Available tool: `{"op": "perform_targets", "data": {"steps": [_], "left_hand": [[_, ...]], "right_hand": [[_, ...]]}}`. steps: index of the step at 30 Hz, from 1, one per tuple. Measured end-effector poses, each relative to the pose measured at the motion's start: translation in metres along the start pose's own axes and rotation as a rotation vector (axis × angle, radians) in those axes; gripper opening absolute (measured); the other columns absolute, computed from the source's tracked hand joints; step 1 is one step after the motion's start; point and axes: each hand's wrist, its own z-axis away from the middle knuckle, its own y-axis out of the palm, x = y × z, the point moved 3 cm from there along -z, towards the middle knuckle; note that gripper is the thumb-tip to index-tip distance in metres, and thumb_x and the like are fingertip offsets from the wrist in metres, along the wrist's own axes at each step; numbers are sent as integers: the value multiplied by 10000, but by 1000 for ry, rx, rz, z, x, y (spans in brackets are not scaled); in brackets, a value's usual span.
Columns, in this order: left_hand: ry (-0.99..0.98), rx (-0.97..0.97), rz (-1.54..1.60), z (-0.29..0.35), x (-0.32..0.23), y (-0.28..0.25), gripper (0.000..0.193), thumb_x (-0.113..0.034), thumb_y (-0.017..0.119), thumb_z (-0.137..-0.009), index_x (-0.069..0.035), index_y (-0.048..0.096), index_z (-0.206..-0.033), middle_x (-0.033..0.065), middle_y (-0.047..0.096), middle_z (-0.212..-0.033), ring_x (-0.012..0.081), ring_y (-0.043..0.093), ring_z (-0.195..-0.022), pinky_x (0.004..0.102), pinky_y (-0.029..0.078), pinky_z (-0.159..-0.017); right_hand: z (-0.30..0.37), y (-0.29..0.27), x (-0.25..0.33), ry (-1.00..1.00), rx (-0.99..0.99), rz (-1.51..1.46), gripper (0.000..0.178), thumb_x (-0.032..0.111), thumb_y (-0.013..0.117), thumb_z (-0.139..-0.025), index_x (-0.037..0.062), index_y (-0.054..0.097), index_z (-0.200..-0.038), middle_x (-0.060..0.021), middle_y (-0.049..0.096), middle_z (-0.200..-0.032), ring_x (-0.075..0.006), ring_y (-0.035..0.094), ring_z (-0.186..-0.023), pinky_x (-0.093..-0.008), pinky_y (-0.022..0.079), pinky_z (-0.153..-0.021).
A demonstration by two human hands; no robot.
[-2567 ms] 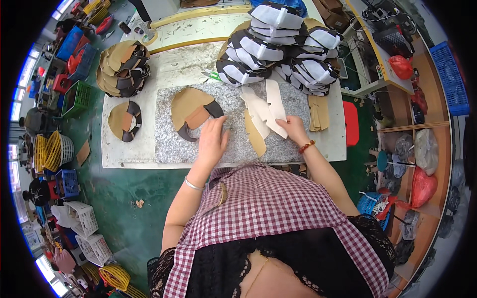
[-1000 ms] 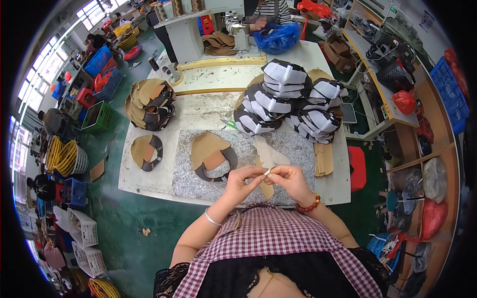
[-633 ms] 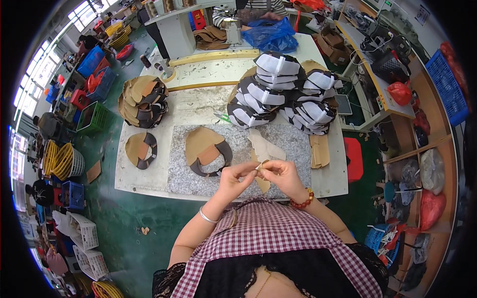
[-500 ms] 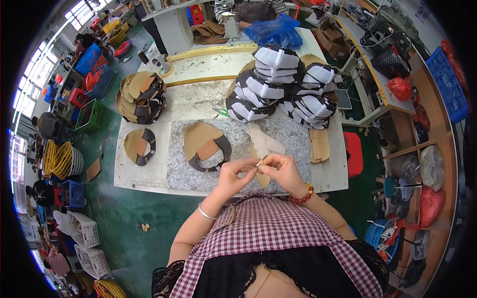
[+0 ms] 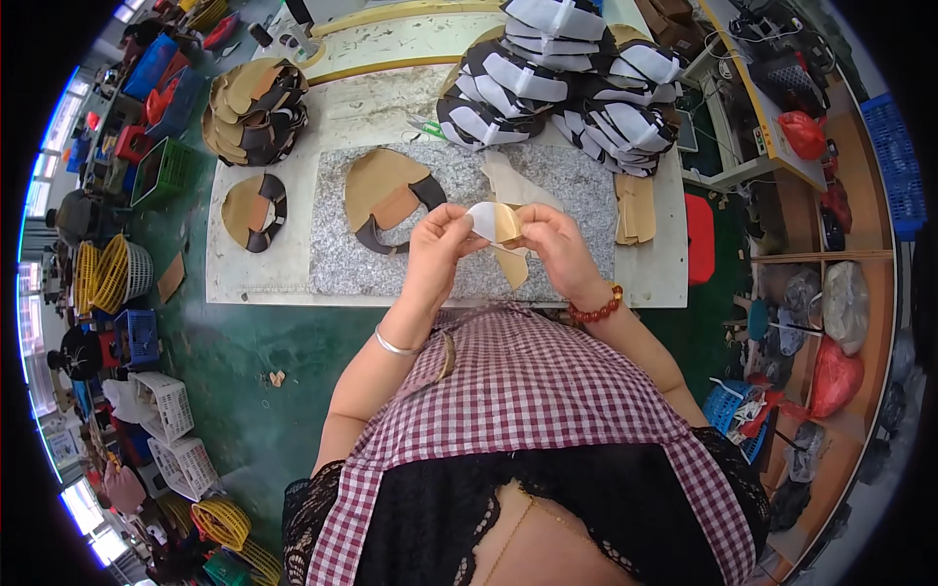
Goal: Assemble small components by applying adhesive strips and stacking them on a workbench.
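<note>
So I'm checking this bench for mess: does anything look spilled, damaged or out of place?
Nothing stands out. Both hands, left hand and right hand, hold a small tan and white piece above the grey mat; the cut pieces and striped stacks sit in tidy groups.

Checked shirt (image 5: 528, 391), silver bangle (image 5: 394, 343), red-bead bracelet (image 5: 598, 310)

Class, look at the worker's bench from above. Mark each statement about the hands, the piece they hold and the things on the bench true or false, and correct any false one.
1. Both hands hold one small tan piece. True.
2. The left hand rests flat on the grey slab. False: it is raised, pinching the piece.
3. The right hand wears a bead bracelet at the wrist. True.
4. The black-and-white stacks lie at the bench's near edge. False: they lie at the far side.
5. A tan and dark cut shape lies on the slab. True.
</note>
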Motion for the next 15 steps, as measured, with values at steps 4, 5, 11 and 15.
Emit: {"op": "perform_targets", "data": {"steps": [4,5,11,15], "left_hand": [[55,89,-286,8,-4,5,89,-71,513,-874,-5,572,-863,30,595,-812,103,596,-722,248,547,-687],[32,29,-126,5,-6,1,112,-85,506,-871,11,559,-894,61,603,-844,131,613,-731,261,556,-688],[39,-171,207,-10,-31,-63,157,-106,521,-856,30,528,-934,136,606,-901,201,638,-775,306,571,-704],[307,-246,70,4,-46,-60,82,-69,511,-876,6,542,-893,86,611,-842,150,618,-722,271,550,-669]], "right_hand": [[-3,-5,2,5,42,401,180,172,565,-859,-6,591,-842,-10,582,-752,-71,525,-748,-228,427,-698],[1,-9,2,9,43,401,180,172,565,-859,-6,591,-842,-10,582,-752,-71,525,-748,-228,427,-698],[62,-104,-26,205,-18,597,190,173,610,-837,-12,605,-793,10,565,-732,-63,496,-710,-228,410,-661],[95,-133,-17,354,223,1274,191,189,625,-819,-2,621,-830,-18,592,-805,-83,519,-711,-243,432,-671]]}}
